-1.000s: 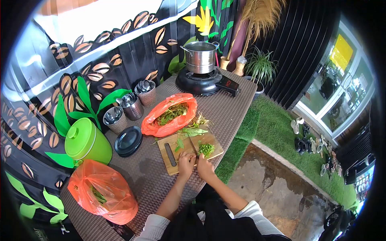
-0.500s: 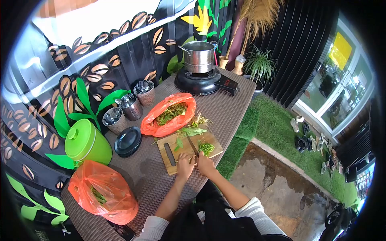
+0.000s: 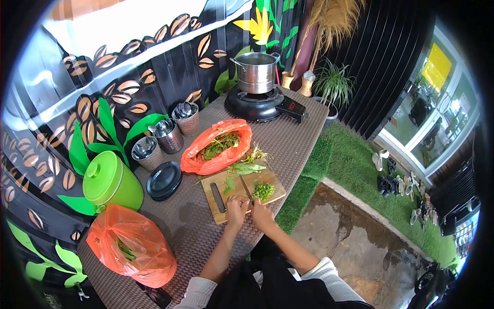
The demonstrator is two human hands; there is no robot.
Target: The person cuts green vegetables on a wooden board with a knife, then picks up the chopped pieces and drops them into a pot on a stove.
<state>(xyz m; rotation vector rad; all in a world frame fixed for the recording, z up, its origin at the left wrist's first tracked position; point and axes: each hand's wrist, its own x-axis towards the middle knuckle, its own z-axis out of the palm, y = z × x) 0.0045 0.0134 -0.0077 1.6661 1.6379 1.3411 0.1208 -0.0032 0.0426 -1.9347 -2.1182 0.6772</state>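
Note:
On the wooden cutting board [image 3: 218, 193] my right hand [image 3: 263, 216] is closed around the handle of a knife [image 3: 246, 186], whose blade points away from me. Close beside it, my left hand [image 3: 237, 208] has its fingers bunched on the board, pinching green stems that they mostly hide. Chopped greens [image 3: 264, 191] form a small pile to the right of the blade. Whole leaves [image 3: 247, 168] lie along the board's far edge, near a bundle of pale roots [image 3: 257, 153]. Just beyond, an open orange plastic bag [image 3: 193, 162] holds more leafy greens [image 3: 221, 146].
A steel pot [image 3: 256, 77] sits on a black portable stove [image 3: 252, 107] at the far end. Along the wall stand metal cutlery cups [image 3: 169, 139], dark stacked plates [image 3: 163, 180] and a green lidded container [image 3: 113, 184]. Another orange bag [image 3: 139, 247] is front left.
Both hands stay at the board with slight movement. My right hand and the knife have shifted slightly; the pile of chopped greens looks much the same.

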